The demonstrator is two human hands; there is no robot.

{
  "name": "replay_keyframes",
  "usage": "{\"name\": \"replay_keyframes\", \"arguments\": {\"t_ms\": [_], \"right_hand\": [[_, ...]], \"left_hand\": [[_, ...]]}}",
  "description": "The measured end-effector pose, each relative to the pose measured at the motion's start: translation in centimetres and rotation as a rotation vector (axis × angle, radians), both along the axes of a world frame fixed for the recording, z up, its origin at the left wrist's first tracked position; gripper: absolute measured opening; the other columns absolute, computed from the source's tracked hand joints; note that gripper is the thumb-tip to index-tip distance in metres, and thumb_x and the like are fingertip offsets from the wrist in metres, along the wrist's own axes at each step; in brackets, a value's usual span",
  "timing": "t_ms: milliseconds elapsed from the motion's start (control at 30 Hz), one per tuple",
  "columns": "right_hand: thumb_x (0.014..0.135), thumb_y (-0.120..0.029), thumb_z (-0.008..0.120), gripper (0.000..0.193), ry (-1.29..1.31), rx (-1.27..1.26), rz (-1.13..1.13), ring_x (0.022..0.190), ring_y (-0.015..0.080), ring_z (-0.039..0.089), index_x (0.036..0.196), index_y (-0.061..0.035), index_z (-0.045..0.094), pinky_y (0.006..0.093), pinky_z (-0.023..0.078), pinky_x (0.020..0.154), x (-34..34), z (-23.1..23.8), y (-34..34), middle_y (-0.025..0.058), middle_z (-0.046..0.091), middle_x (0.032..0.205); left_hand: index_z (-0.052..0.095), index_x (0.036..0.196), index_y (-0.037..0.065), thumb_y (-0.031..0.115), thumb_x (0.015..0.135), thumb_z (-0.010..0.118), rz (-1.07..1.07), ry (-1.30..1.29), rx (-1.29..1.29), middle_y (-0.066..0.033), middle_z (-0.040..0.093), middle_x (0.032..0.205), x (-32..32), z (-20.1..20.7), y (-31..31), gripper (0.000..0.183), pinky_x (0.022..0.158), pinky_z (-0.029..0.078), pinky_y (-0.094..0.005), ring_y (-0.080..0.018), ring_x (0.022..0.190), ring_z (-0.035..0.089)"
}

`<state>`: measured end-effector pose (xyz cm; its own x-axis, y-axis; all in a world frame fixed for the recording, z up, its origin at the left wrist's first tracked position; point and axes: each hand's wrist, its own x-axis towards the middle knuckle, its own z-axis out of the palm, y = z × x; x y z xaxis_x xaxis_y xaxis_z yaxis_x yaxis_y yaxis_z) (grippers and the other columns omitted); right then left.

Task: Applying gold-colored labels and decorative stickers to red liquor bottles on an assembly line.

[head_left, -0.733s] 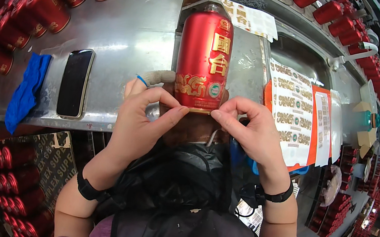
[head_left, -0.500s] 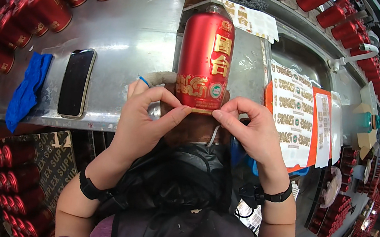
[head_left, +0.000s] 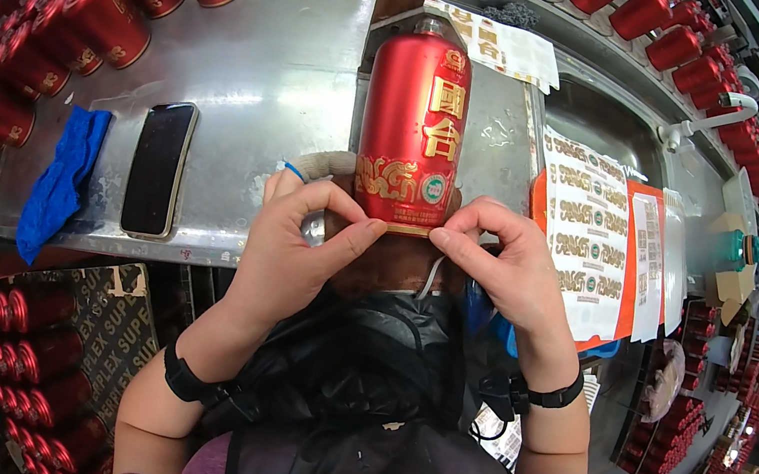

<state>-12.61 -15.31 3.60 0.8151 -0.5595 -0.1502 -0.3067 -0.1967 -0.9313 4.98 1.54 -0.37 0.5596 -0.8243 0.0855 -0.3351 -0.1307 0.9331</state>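
Observation:
A red bottle [head_left: 410, 121] with raised gold characters and a gold pattern near its foot lies in front of me, neck away. Along its bottom edge runs a thin gold strip [head_left: 408, 230]. My left hand [head_left: 304, 234] pinches thumb and forefinger at the strip's left end; a grey finger cover with a blue band sits on one of its fingers. At the right end, the thumb and forefinger of my right hand [head_left: 507, 260] are pinched together. How far the strip is stuck down is hard to see. The bottle's underside is hidden.
Many red bottles [head_left: 104, 16] stand at the left. A phone [head_left: 158, 168] and blue cloth [head_left: 65, 177] lie on the metal bench [head_left: 271, 45]. Sheets of gold decals [head_left: 588, 233] rest at the right by an orange board [head_left: 633, 282]; another decal sheet [head_left: 523, 54] lies behind the bottle.
The whole view has shifted slightly. Both hands stay pinched at the bottle's bottom edge, with little visible movement against it.

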Motion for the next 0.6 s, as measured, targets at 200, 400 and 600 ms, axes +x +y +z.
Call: {"name": "replay_keyframes", "arguments": {"t_ms": [200,400,600], "right_hand": [[0.092,-0.018,0.079,0.018,0.0,0.012,0.0,0.068,0.0041,0.051,0.089,-0.002,0.073,0.0235,0.042,0.066,-0.05,-0.13,-0.05,-0.0036,0.055,0.074],[0.092,-0.018,0.079,0.018,0.005,-0.015,-0.009,0.068,0.0044,0.051,0.088,-0.0019,0.072,0.0237,0.042,0.066,0.08,-0.1,0.15,-0.0031,0.055,0.073],[0.092,-0.018,0.079,0.018,-0.001,-0.034,-0.012,0.068,0.0053,0.052,0.088,-0.0017,0.073,0.0244,0.042,0.066,0.11,-0.15,0.2,-0.0028,0.054,0.073]], "left_hand": [[0.074,0.088,0.011,0.024,0.084,0.085,0.029,0.028,-0.039,-0.0065,0.057,0.094,-0.18,-0.18,-0.15,0.017,0.097,0.037,-0.0356,-0.0241,0.103,0.046],[0.073,0.087,0.011,0.024,0.084,0.085,0.043,-0.01,-0.01,-0.0071,0.056,0.095,-0.26,-0.1,-0.17,0.018,0.098,0.037,-0.0363,-0.0249,0.104,0.046],[0.073,0.088,0.011,0.025,0.084,0.085,0.045,-0.012,0.008,-0.0069,0.055,0.096,-0.39,0.08,-0.17,0.019,0.099,0.037,-0.0366,-0.0254,0.105,0.046]]}}
